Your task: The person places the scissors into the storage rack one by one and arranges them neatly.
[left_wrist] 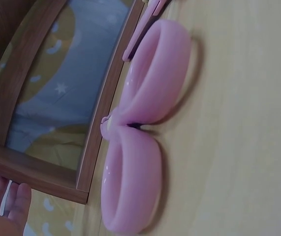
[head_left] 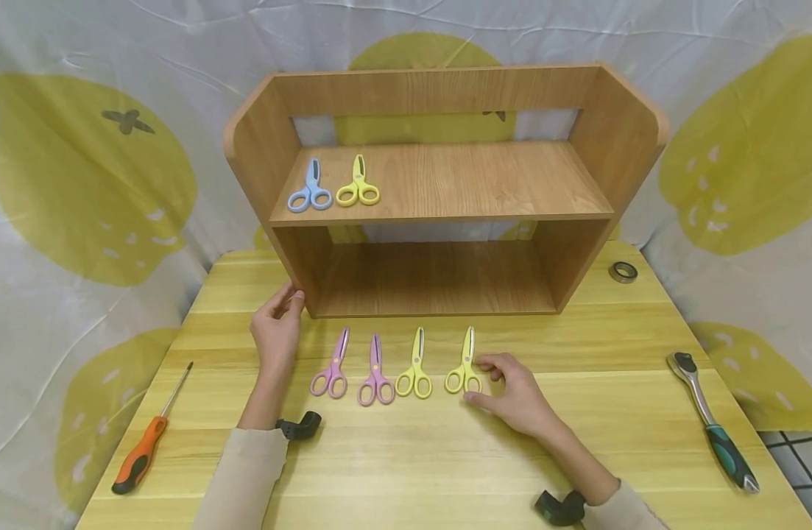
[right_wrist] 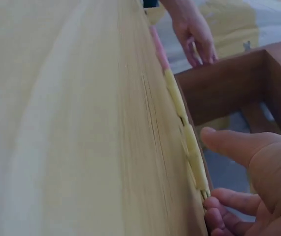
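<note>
A wooden two-level shelf [head_left: 439, 191] stands on the yellow table [head_left: 406, 471]. Blue scissors [head_left: 311, 190] and yellow scissors [head_left: 358, 185] lie on its upper board. In front of it lie two pink scissors [head_left: 333, 368] [head_left: 375, 375] and two yellow scissors [head_left: 414, 368] [head_left: 466, 364] in a row. My left hand [head_left: 277, 324] touches the shelf's lower left corner with relaxed fingers [left_wrist: 7, 206]. My right hand [head_left: 488, 381] rests beside the rightmost yellow scissors, thumb and fingers loosely around its handle [right_wrist: 192, 147] without gripping. The left wrist view shows a pink handle [left_wrist: 140, 123] close up.
An orange-handled screwdriver [head_left: 143, 445] lies at the table's left edge. A ratchet wrench [head_left: 710, 419] lies at the right edge, and a small metal ring [head_left: 623, 271] sits at the back right. A patterned cloth hangs behind the shelf.
</note>
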Demonstrator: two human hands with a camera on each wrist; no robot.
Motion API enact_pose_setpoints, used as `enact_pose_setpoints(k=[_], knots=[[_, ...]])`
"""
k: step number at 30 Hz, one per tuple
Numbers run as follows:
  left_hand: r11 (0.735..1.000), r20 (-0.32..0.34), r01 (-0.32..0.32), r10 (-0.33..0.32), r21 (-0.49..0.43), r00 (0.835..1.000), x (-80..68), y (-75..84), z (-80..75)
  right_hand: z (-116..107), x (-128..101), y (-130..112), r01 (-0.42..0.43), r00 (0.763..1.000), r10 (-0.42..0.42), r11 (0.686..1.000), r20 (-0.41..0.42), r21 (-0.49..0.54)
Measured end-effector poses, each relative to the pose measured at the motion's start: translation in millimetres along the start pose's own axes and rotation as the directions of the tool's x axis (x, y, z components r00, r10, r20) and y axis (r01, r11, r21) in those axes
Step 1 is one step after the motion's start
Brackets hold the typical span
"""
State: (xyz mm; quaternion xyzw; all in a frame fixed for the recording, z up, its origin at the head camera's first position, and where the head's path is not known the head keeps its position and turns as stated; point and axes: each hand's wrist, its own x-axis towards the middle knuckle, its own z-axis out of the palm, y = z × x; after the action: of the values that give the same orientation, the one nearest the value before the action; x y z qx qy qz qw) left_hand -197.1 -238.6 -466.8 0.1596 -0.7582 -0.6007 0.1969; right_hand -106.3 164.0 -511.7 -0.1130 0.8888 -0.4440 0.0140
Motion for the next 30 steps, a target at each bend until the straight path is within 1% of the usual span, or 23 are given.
enact_pose_setpoints(k=[5, 8, 12, 16, 20, 25, 30], knots=[[1.0, 0.015, 0.011, -0.011, 0.017, 1.0, 0.7, -0.3, -1.2, 5.9, -1.6, -2.4, 0.016, 1.0, -0.017, 0.998, -0.012, -0.068], [1.0, 0.02, 0.014, -0.014, 0.015, 1.0, 0.9, -1.7, -1.8, 9.5, -3.3, -3.2, -0.001, 1.0, -0.001, 0.995, -0.013, -0.095], [1.0, 0.014, 0.011, -0.011, 0.02, 1.0, 0.8, -3.2, -1.7, 11.9, -3.7, -4.4, -0.037, 0.999, 0.035, 0.995, -0.028, -0.095], [1.0, 0.006, -0.003, 0.003, 0.026, 1.0, 2.2, -3.5, -0.9, 11.6, -2.2, -6.1, -0.038, 0.998, 0.032, 0.994, -0.056, -0.105], [1.0, 0.001, -0.024, 0.024, 0.01, 1.0, 3.5, -4.2, -0.6, 11.4, -0.6, -7.1, -0.038, 0.995, 0.028, 0.993, -0.091, -0.109], [0.999, -0.013, -0.037, 0.037, -0.009, 0.999, 4.4, -4.6, 0.4, 10.3, 0.8, -8.9, -0.061, 0.992, 0.049, 0.993, -0.117, -0.102], [0.999, -0.017, -0.035, 0.035, -0.01, 0.999, 4.6, -5.4, 1.4, 6.3, 0.7, -8.7, -0.082, 0.99, 0.075, 0.995, -0.118, -0.057]])
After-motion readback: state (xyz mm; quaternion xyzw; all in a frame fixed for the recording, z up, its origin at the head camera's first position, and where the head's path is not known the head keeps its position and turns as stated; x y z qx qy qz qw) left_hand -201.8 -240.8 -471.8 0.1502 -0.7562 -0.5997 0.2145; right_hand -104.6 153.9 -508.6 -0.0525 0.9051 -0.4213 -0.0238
